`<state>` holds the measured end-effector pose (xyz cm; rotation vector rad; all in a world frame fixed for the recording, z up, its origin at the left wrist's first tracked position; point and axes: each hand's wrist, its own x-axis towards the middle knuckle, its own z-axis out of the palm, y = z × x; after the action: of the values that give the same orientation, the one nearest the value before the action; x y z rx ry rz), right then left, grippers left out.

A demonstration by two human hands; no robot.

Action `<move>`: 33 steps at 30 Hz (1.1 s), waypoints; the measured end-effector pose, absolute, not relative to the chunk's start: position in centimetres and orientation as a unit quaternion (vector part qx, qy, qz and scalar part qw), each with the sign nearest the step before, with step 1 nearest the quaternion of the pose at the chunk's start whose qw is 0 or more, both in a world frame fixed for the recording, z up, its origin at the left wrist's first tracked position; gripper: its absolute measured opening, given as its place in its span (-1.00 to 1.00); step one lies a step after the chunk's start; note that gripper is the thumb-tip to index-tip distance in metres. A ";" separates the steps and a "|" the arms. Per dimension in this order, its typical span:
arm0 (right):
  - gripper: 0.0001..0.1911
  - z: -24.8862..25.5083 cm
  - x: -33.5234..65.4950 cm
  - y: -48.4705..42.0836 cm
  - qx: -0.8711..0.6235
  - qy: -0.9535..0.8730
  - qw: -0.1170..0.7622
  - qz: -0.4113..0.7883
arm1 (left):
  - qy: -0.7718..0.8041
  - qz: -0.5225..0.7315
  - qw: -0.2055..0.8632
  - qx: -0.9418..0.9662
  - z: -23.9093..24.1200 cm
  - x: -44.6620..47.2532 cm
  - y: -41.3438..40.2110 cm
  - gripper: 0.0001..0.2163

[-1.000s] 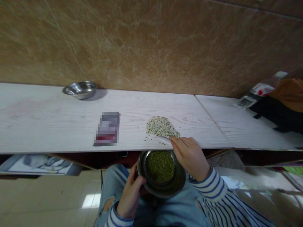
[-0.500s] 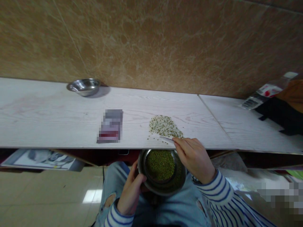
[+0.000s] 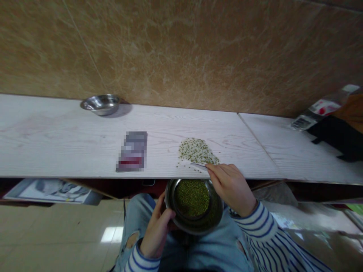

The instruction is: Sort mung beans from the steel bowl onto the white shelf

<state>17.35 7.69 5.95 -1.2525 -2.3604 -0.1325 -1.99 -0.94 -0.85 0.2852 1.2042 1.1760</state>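
My left hand (image 3: 157, 229) grips the left rim of a steel bowl (image 3: 217, 215) over my lap, just below the table's front edge. Green mung beans (image 3: 193, 198) fill the middle of that bowl. In my right hand (image 3: 231, 185) is a thin, pale metal utensil (image 3: 198, 165); its exact kind is hard to make out. The utensil's tip points left, low over the table at the near side of a spread pile of white grains mixed with green beans (image 3: 197, 150). A few stray beans lie between the pile and the edge.
A smaller steel bowl (image 3: 101, 105) stands near the wall at the left. A blurred-out flat packet (image 3: 132, 151) lies left of the pile. At the far right are a plastic bottle (image 3: 320, 109) and a black item (image 3: 340, 138). Below the tabletop sits an open drawer (image 3: 53, 190).
My right hand and the utensil have shifted very slightly left and up. The left hand, the bowl and the pile look the same.
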 end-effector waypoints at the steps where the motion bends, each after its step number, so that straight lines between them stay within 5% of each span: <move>1: -0.78 5.9 17.2 7.8 -0.456 -0.858 0.231 -0.045 | 0.531 0.517 0.660 0.126 -0.9 -2.0 -0.9 -0.41; 33: -0.78 7.4 15.1 9.1 -0.375 -0.908 0.179 0.052 | 0.556 0.537 0.624 0.117 0.0 -2.6 -0.7 -0.41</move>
<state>15.12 9.10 7.41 -1.0608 -2.5666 0.1482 -2.63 -0.68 -0.01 0.2695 1.2767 1.2320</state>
